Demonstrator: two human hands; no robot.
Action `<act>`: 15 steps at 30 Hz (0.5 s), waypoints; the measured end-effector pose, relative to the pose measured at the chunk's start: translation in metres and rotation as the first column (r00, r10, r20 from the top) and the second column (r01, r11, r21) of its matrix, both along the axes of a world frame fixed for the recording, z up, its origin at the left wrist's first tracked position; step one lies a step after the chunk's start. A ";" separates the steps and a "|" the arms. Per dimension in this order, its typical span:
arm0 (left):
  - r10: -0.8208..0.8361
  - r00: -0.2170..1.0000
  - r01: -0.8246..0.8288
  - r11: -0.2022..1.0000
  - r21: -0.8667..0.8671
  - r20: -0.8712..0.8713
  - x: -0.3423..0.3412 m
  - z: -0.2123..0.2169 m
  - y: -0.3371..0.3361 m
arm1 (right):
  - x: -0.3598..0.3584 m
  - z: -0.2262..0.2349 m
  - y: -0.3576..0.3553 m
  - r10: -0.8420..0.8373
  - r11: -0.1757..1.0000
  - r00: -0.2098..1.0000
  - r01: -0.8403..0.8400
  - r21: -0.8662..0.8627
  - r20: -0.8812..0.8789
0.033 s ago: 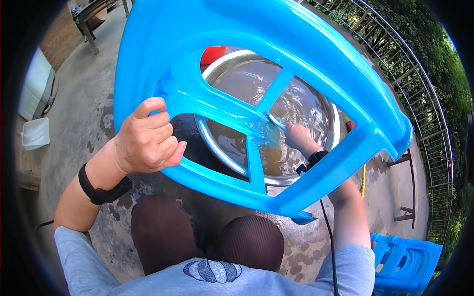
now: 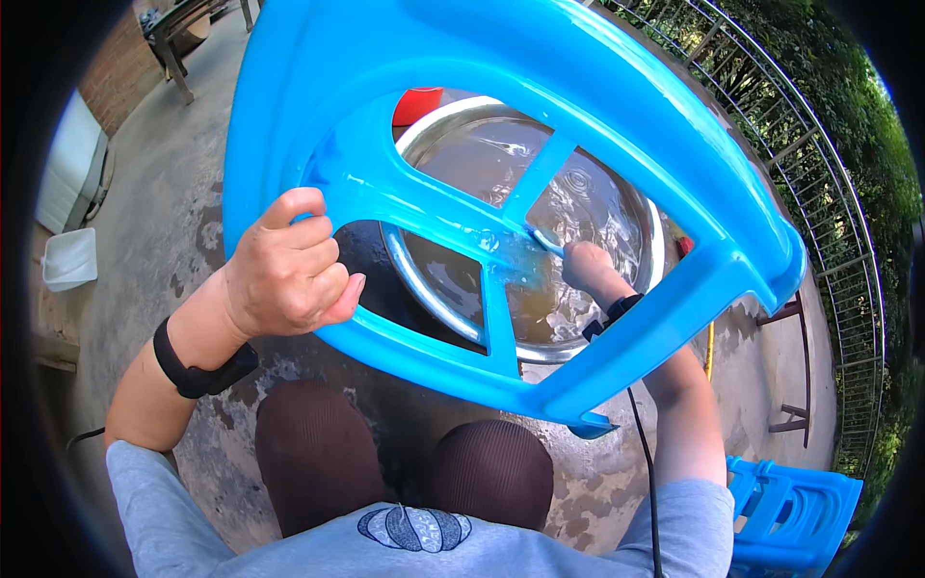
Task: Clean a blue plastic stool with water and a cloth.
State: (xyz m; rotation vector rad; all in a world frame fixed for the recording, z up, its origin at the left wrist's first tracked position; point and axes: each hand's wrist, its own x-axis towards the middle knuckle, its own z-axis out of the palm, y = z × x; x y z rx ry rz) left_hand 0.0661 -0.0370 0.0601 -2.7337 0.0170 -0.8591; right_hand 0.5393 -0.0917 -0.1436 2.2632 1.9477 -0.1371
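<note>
1. Head view: a blue plastic chair (image 2: 617, 116) is held tipped over a wide metal basin (image 2: 424, 289) of brownish water that stands on wet concrete ground (image 2: 164, 164).
2. The chair's long axis runs from the upper left of the picture down to the lower right, where the rim ends in a corner near a metal fence (image 2: 819, 193). Its underside with the crossing ribs faces the person.
3. The left hand (image 2: 289, 275) has its fingers curled tight around the chair's curved inner bar, thumb on top. A black band sits on that wrist.
4. The right hand (image 2: 590, 270) reaches through the chair's opening from below, just above the water, and presses a small pale brush or pad (image 2: 547, 239) against a rib. The fingers are bunched, but whether they clamp it cannot be told.
5. A red tub (image 2: 419, 101) shows behind the basin, and another blue chair (image 2: 790, 511) lies at the lower right, well apart.
6. Against the earlier frame nothing differs: chair, hands and basin keep the same places.
</note>
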 end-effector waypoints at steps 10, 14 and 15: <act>0.012 1.000 -0.012 1.000 0.022 0.012 0.009 0.009 0.002 | -0.008 0.018 0.018 -0.180 0.974 0.982 0.169 -0.152 -0.062; 0.041 0.999 -0.040 0.999 0.024 -0.018 0.009 0.011 0.000 | -0.001 0.036 0.009 -0.171 0.985 0.973 0.172 -0.007 -0.158; 0.050 0.999 -0.050 0.999 0.020 -0.018 0.008 0.011 0.001 | -0.006 0.048 0.011 -0.162 0.974 0.961 0.192 0.121 -0.223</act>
